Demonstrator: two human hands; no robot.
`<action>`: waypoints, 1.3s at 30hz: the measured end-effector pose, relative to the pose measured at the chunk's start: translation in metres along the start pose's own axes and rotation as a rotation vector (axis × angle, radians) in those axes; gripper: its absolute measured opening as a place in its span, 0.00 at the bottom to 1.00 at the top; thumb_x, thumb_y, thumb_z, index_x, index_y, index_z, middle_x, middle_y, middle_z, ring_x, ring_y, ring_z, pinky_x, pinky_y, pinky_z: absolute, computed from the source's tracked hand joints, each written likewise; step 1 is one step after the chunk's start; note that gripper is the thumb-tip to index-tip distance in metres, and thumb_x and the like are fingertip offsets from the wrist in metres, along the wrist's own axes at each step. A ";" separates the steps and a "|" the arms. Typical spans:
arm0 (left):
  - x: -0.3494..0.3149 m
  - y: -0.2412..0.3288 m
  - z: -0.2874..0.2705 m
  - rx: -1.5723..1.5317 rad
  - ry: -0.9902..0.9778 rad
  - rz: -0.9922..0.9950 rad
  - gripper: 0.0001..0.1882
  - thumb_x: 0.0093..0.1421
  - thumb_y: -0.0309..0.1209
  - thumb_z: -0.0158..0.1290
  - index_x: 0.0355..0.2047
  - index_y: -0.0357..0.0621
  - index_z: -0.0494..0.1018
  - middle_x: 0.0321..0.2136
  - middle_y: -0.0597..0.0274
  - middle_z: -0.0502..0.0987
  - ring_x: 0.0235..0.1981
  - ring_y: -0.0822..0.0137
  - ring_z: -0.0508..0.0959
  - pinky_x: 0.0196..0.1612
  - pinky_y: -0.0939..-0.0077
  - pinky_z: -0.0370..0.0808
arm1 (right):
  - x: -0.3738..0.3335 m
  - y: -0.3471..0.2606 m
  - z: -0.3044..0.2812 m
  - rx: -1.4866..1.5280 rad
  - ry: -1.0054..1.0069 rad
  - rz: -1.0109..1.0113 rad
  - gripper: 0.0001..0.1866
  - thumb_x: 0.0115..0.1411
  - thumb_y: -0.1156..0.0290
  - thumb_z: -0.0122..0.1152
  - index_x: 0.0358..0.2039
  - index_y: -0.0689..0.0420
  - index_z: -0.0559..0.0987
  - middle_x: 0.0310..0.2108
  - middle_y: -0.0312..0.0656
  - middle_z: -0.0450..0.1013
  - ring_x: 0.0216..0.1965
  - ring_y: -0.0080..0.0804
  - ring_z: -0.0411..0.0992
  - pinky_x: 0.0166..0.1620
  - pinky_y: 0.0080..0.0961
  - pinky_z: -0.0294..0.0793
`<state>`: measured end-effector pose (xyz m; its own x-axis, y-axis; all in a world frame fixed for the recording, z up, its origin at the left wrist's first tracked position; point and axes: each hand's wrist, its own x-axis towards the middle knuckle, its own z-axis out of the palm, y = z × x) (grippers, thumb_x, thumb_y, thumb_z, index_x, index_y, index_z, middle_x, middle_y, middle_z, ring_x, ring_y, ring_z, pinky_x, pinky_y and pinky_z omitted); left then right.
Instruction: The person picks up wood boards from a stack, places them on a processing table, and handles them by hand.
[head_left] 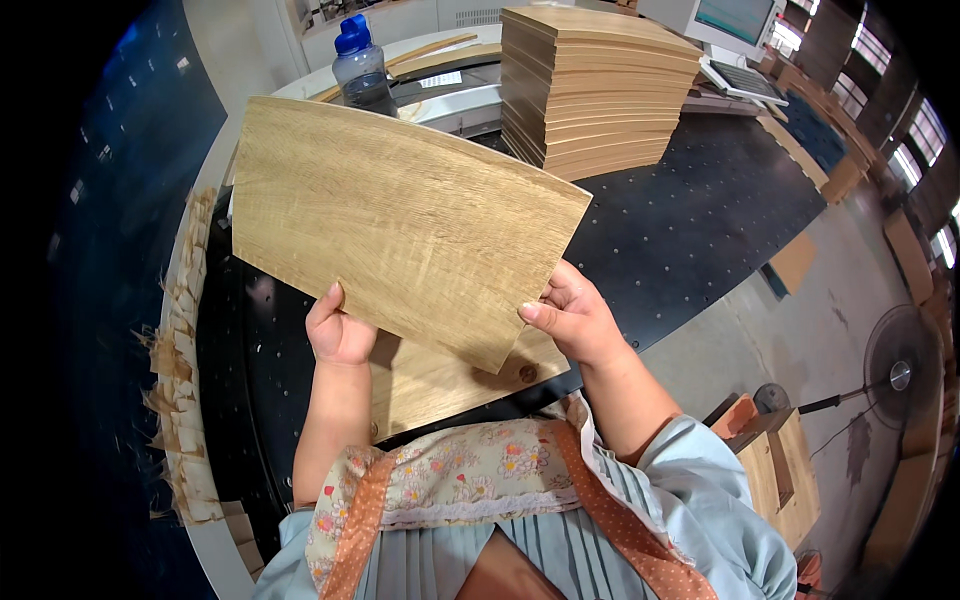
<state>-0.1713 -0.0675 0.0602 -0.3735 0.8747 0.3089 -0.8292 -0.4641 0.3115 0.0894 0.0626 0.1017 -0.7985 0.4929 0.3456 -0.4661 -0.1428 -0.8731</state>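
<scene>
A flat wood-grain board (400, 220) is lifted at a tilt over the black table (680, 230), its broad face toward me. My left hand (342, 330) grips its lower edge, thumb on the near face and fingers hidden behind. At the lower right corner my right hand (574, 316) holds the same board, thumb in front and fingers behind the edge. Under it, close to my body, lies a second wood-grain board (430, 385) with a dark knot-like spot near its right end, partly covered by the held one.
A tall stack of boards (600, 100) stands at the far side of the table. Left of it is a clear bottle with a blue lid (360, 65). A monitor (733, 22) and keyboard (745, 80) sit at far right. A fan (898, 374) stands on the floor to the right.
</scene>
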 end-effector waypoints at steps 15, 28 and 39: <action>-0.009 -0.008 0.006 0.125 0.111 -0.015 0.29 0.52 0.20 0.49 0.57 0.37 0.57 0.54 0.51 0.65 0.56 0.52 0.64 0.59 0.52 0.60 | -0.004 0.026 -0.017 0.003 0.209 0.066 0.28 0.51 0.75 0.58 0.53 0.62 0.64 0.46 0.41 0.69 0.41 0.25 0.68 0.39 0.21 0.67; -0.016 -0.014 0.030 0.201 0.100 0.030 0.28 0.50 0.16 0.52 0.53 0.36 0.61 0.49 0.52 0.70 0.51 0.57 0.70 0.55 0.58 0.66 | -0.015 0.046 -0.029 0.049 0.279 0.082 0.27 0.50 0.76 0.58 0.52 0.62 0.64 0.43 0.40 0.70 0.34 0.24 0.68 0.33 0.19 0.66; -0.019 -0.014 0.030 0.291 0.121 -0.001 0.28 0.51 0.18 0.53 0.54 0.36 0.60 0.50 0.53 0.69 0.51 0.58 0.70 0.55 0.60 0.66 | -0.010 0.049 -0.023 0.123 0.274 0.043 0.29 0.51 0.75 0.59 0.54 0.65 0.62 0.48 0.45 0.68 0.46 0.34 0.71 0.44 0.26 0.72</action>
<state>-0.1401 -0.0819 0.0771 -0.4341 0.8773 0.2046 -0.6825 -0.4685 0.5610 0.0835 0.0705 0.0471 -0.6937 0.6950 0.1888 -0.4898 -0.2630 -0.8312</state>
